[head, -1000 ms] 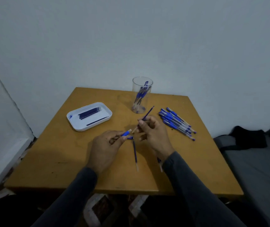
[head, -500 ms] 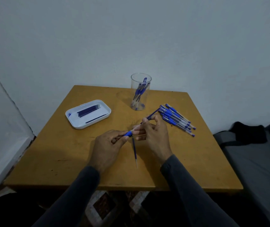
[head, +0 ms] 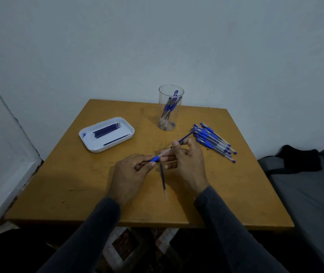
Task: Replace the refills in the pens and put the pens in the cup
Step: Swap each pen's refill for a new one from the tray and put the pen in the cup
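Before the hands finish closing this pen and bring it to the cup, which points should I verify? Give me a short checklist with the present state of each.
1. Left hand grips the pen at its blue grip end: ok.
2. Right hand pinches the pen's other part: ok.
3. Refill fully seated inside the barrel: cannot tell, fingers cover the joint.
4. Cup upright, with room beside the pens already in it: ok.
5. Loose refill lies on the table under the hands, not in the white tray: not ok.
6. Pile of pens lies apart from the cup: ok.
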Available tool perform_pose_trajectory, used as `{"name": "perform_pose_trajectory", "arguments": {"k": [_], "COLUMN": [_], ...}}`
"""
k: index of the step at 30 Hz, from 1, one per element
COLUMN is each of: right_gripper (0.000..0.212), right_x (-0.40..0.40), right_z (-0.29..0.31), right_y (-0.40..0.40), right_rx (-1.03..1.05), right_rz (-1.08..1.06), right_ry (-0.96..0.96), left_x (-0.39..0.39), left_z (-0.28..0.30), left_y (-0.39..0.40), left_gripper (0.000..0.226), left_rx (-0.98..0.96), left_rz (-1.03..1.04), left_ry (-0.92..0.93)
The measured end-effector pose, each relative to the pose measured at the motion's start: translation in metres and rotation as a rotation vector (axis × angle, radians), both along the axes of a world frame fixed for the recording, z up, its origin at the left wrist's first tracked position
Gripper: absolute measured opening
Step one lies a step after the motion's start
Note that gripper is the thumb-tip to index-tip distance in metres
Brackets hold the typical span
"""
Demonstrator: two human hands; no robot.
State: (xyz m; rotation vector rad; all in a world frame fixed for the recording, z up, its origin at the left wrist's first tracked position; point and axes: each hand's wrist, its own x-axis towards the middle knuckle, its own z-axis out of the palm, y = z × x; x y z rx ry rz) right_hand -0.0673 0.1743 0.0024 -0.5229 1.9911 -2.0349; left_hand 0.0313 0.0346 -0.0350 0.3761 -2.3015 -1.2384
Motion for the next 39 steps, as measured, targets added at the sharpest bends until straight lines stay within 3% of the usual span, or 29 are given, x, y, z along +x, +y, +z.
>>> {"name": "perform_pose_trajectory", "arguments": {"k": [8,12,16,19,22,25,29,36,39], "right_gripper": [0.021,0.019,0.025,0.029,0.017,0.026,0.028,0.019,0.011], "right_x": [0.0,0.0,0.001,-0.003,-0.017,-0.032,-0.045,-0.049,-0.046], "right_z": [0.0,0.001,0.0,0.003,-0.001,0.0,0.001,-0.004,-0.003], "right_y": [0.004,0.004,0.003,-0.001,-0.007,-0.017,-0.029,-0.031,-0.026], "right_rx": [0.07,-0.022,0.163,0.155,0.435,0.751,0.919,0.921,0.702], "right_rz": [0.188,0.037,0.133,0.011,-0.111,0.05,0.214,0.185,0.065], "right_ry": [-0.171,-0.16,-0.124,-0.156,0.123,0.415,0.525,0.589,0.377], "left_x": [0.002,0.001,0.0,0.0,-0.001,-0.002,-0.002,-0.003,-0.003], "left_z": [0.003,0.002,0.002,0.002,0.001,-0.001,-0.002,-0.003,-0.004], "left_y": [0.002,0.002,0.002,0.002,0.001,0.0,0.001,0.0,-0.001], "left_gripper": [0.021,0.022,0.022,0.023,0.023,0.025,0.024,0.024,0.024], "left_rx": [0.04,0.068,0.051,0.055,0.038,0.016,-0.007,-0.017,-0.034], "left_rz": [-0.022,-0.007,-0.003,0.024,0.067,0.11,0.108,0.1,0.096], "left_ry": [0.022,0.027,0.027,0.035,0.04,0.038,0.05,0.051,0.024]}}
